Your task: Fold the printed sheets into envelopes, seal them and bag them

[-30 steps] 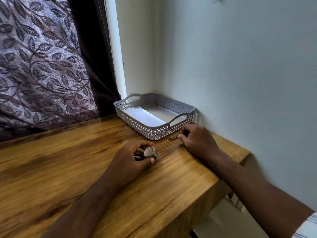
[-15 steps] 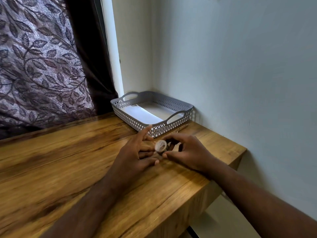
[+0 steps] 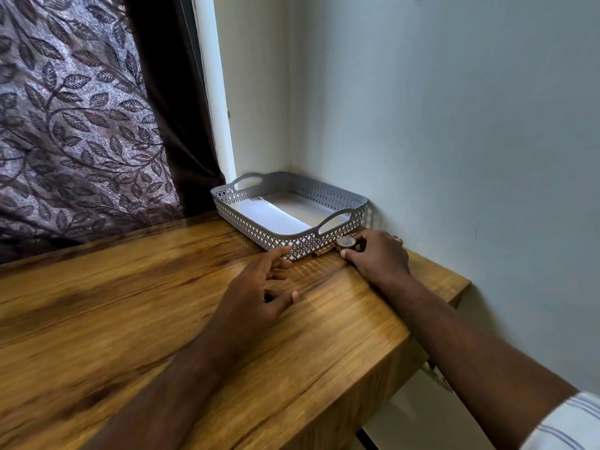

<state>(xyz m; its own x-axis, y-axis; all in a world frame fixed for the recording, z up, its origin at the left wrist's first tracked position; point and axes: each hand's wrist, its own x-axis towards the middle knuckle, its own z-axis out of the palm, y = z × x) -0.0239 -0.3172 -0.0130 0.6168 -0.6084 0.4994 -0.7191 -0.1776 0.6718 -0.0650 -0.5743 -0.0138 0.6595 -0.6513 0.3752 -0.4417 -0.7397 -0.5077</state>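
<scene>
A grey perforated basket (image 3: 285, 239) with two handles stands in the far right corner of the wooden table (image 3: 130, 319); white sheets (image 3: 276, 212) lie flat inside it. My right hand (image 3: 376, 254) rests on the table just in front of the basket's right end and holds a small roll of tape (image 3: 345, 243) between thumb and fingers. A thin pen-like stick (image 3: 321, 252) lies on the table next to the roll. My left hand (image 3: 263, 287) hovers low over the table in front of the basket, fingers loosely spread, holding nothing.
A pale wall closes the right side right behind the basket. A leaf-patterned curtain (image 3: 81, 125) hangs along the back left. The table's right edge (image 3: 431, 306) drops off beside my right forearm.
The tape roll passed from my left hand to my right hand, which carried it right to the basket's front corner. My left hand let go and opened.
</scene>
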